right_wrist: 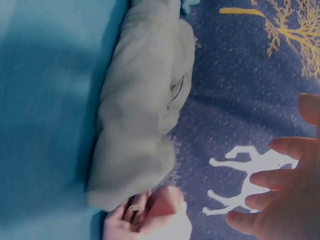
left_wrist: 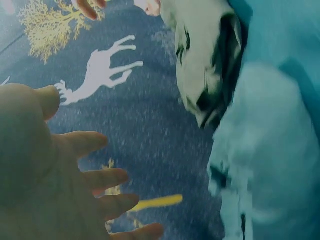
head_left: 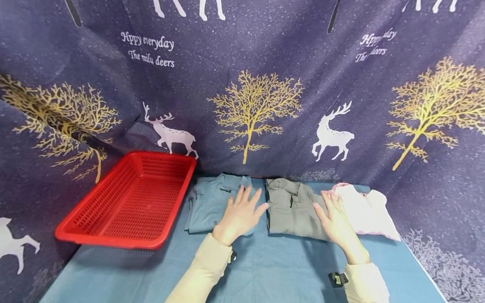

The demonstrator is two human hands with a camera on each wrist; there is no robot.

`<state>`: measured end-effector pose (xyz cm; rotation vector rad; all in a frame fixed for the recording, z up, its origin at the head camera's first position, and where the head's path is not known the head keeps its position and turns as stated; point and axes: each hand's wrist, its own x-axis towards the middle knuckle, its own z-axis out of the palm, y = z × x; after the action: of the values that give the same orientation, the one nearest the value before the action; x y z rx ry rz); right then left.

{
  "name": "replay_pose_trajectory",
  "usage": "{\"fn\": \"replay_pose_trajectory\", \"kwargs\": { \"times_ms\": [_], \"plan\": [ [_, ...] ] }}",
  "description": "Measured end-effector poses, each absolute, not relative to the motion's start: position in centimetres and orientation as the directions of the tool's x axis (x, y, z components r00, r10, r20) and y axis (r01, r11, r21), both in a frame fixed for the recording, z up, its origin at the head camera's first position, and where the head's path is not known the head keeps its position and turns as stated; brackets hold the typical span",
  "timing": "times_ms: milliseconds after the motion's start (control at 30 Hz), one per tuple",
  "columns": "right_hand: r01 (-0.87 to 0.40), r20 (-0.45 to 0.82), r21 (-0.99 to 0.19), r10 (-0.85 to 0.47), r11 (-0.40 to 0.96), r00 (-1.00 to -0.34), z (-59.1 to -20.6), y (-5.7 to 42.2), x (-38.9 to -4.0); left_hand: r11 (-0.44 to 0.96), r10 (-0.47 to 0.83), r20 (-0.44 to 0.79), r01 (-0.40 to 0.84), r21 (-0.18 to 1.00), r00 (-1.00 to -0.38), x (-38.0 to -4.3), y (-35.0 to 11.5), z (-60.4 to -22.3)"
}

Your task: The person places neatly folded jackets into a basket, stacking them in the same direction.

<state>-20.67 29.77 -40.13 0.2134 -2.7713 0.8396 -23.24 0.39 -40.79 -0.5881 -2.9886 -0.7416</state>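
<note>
My left hand (head_left: 240, 214) is spread with straight fingers above the right side of a folded blue shirt (head_left: 212, 204). In the left wrist view the palm and fingers of that left hand (left_wrist: 75, 170) hold nothing, and a gap separates them from the cloth. My right hand (head_left: 337, 219) stretches out over the right edge of a folded grey-green shirt (head_left: 288, 210), beside a folded white and pink garment (head_left: 365, 210). The right wrist view shows that right hand (right_wrist: 280, 190) with its fingers apart and nothing held, away from the grey-green shirt (right_wrist: 135, 110).
A red plastic basket (head_left: 142, 202) with perforated walls stands at the left, nothing inside it. A blue cloth (head_left: 265, 273) covers the table. Behind hangs a dark backdrop (head_left: 273, 50) printed with deer and golden trees.
</note>
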Motion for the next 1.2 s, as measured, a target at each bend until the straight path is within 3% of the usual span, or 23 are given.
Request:
{"fn": "replay_pose_trajectory", "kwargs": {
  "times_ms": [267,533,967,1200],
  "plan": [
    [-0.294,0.382,-0.521,-0.089,0.801,-0.92,-41.3,32.1,-20.6,0.764,0.412,0.111,0.41,0.498,-0.904,-22.8,3.1,-41.6],
    [-0.398,0.499,-0.434,-0.151,0.808,-0.853,-42.2,34.6,-20.5,0.766,0.43,0.117,0.43,0.478,-0.895,-22.2,5.8,-42.5],
    [-0.291,0.445,-0.47,-0.061,0.834,-0.893,-41.9,39.4,-19.5,0.723,0.487,0.183,0.512,0.464,-0.854,-22.2,10.8,-43.7],
    [-0.273,0.454,-0.426,-0.058,0.863,-0.889,-42.3,41.8,-20.2,0.679,0.521,0.278,0.589,0.438,-0.807,-21.6,13.4,-44.6]
  ]
}}
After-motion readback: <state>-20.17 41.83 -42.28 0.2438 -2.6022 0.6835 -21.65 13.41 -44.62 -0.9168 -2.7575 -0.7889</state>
